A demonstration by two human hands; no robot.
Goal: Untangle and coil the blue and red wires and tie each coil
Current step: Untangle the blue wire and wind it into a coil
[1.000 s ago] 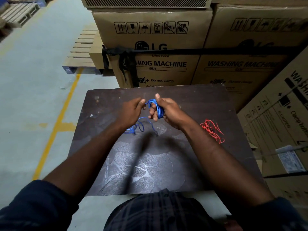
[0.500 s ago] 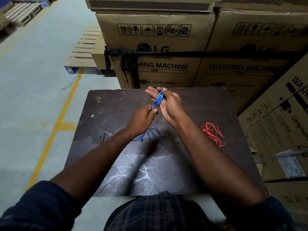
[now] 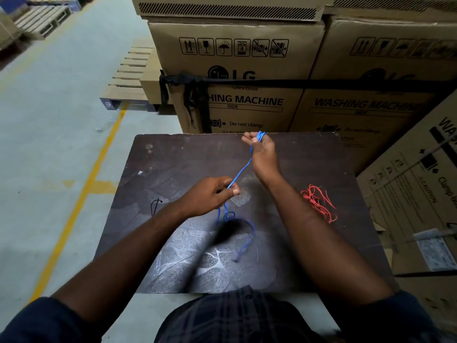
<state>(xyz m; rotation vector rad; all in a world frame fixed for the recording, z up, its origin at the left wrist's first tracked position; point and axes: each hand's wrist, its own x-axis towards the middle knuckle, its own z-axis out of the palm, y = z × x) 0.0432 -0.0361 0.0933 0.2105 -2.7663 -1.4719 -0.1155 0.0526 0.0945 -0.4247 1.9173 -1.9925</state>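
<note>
My right hand (image 3: 262, 154) is up at the far edge of the table (image 3: 173, 159), fingers curled round several turns of blue wire (image 3: 241, 170). My left hand (image 3: 210, 196), nearer me, pinches the 1 strand running down from it. Below my left fingers the loose tail lies on the table with a small loop (image 3: 229, 215) in it.

Biggest risk: pulling the strand taut could cinch that loop into a real knot. Lesser risk: relaxing my right fingers could let the turns slip off.

The red wire (image 3: 319, 204) lies tangled right of my right forearm. My fingers hide how many turns I hold, and my left fingertips are blurred. A small black tie (image 3: 155, 206) sits left of my left wrist, too small to identify.
</note>
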